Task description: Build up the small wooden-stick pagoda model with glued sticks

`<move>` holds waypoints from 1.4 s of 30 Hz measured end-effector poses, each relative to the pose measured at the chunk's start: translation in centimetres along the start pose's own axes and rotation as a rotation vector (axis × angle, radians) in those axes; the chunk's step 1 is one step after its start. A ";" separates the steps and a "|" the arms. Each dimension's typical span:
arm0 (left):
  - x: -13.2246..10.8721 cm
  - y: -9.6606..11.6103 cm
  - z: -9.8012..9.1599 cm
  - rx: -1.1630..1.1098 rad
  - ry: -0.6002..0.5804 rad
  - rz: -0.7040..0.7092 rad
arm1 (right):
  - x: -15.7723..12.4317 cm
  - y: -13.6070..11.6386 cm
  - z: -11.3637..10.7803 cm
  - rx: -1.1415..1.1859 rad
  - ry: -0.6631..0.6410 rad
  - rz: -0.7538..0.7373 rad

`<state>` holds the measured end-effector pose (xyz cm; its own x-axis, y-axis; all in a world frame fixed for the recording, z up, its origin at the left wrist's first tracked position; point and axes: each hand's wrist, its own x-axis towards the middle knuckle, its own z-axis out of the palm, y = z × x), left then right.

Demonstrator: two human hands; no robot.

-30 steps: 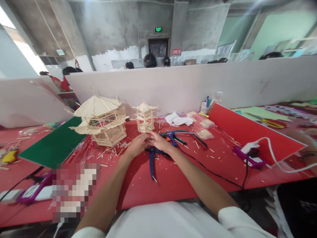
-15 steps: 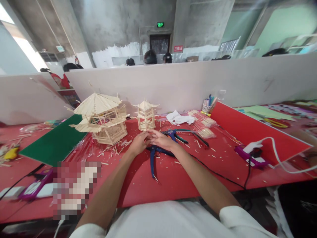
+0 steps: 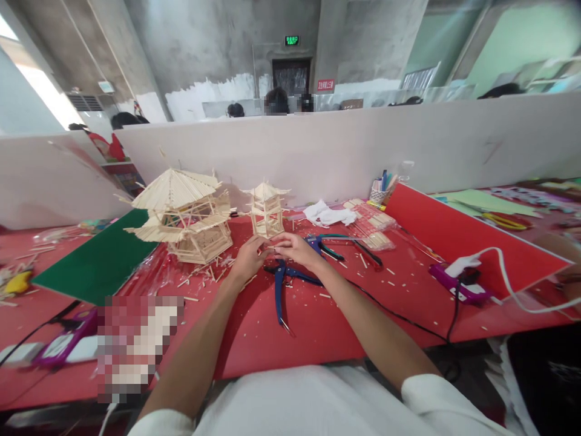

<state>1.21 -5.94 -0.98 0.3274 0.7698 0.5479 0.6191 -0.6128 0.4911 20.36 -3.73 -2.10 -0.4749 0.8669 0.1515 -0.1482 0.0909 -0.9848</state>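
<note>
My left hand (image 3: pixel 250 255) and my right hand (image 3: pixel 295 249) meet over the middle of the red table, fingertips pinched together. Whatever small piece lies between them is too small to make out. Just behind the hands stands a small wooden-stick pavilion (image 3: pixel 267 212). To the left is a larger stick pavilion (image 3: pixel 181 215) with a wide layered roof. Below my right hand lie blue-handled cutters (image 3: pixel 279 293), partly under the fingers. A blue glue gun (image 3: pixel 313 242) rests just beyond my right hand, partly hidden by it.
A green board (image 3: pixel 97 260) leans at left and a red board (image 3: pixel 467 242) at right. Purple power strips (image 3: pixel 458 287) sit on both sides. White crumpled cloth (image 3: pixel 329 214), packs of sticks (image 3: pixel 372 224) and a pen cup (image 3: pixel 379 191) lie toward the white partition (image 3: pixel 318 151). Stick scraps are scattered about.
Both hands have drawn slightly apart at the fingertips, staying in the same place. The view has shifted slightly. The pavilions and tools stay where they were.
</note>
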 end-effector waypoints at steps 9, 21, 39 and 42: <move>0.2 -0.1 -0.9 -0.152 -0.066 -0.001 | 0.3 0.1 0.0 -0.199 0.053 -0.142; 0.1 -2.7 -2.7 0.058 -0.170 -0.104 | -0.5 -0.3 1.5 -0.743 0.022 -0.282; -1.1 -3.1 -3.1 0.425 -0.474 -0.214 | -1.0 -0.9 0.5 -1.016 -0.344 -0.335; -0.9 -2.5 -4.4 0.427 -0.504 -0.249 | -1.1 -1.0 0.0 -1.104 -0.318 -0.282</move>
<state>-3.77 -5.86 0.25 0.3660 0.9304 0.0225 0.9109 -0.3631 0.1958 20.99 -4.76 -1.26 -0.7633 0.6014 0.2360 0.4729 0.7690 -0.4301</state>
